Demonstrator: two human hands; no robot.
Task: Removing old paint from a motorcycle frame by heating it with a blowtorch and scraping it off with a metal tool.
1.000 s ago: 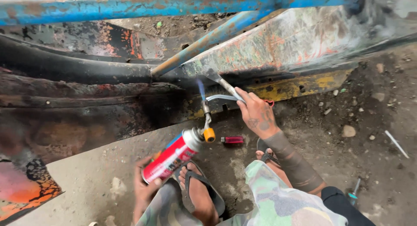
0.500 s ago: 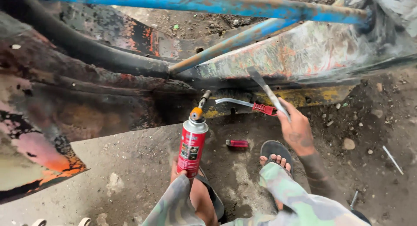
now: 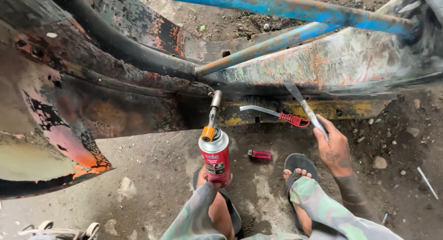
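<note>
The right hand (image 3: 336,150) has its fingers clamped on the handle of a scraper (image 3: 305,108), whose flat blade rests against the mottled, paint-streaked metal panel (image 3: 341,64) at about 11 o'clock from the hand. The left hand (image 3: 210,182) is mostly hidden behind the red gas torch can (image 3: 215,159); its fingers seem wrapped around the can's base, though the grip itself is out of sight. The torch nozzle (image 3: 214,106) points up at 12 o'clock toward the dark seam under the panel, and no flame is visible.

Just right of the nozzle, a wire brush with a red handle (image 3: 281,115) leans along the yellow-flecked lower rail (image 3: 346,108). A red lighter (image 3: 260,154) lies on the concrete floor (image 3: 147,175) between the can and the sandalled right foot (image 3: 297,168).

To scrape well here, I judge the blade should stay at a shallow angle to the panel, pushed away from the body, with the torch nozzle kept clear of the right wrist and the lighter.
</note>
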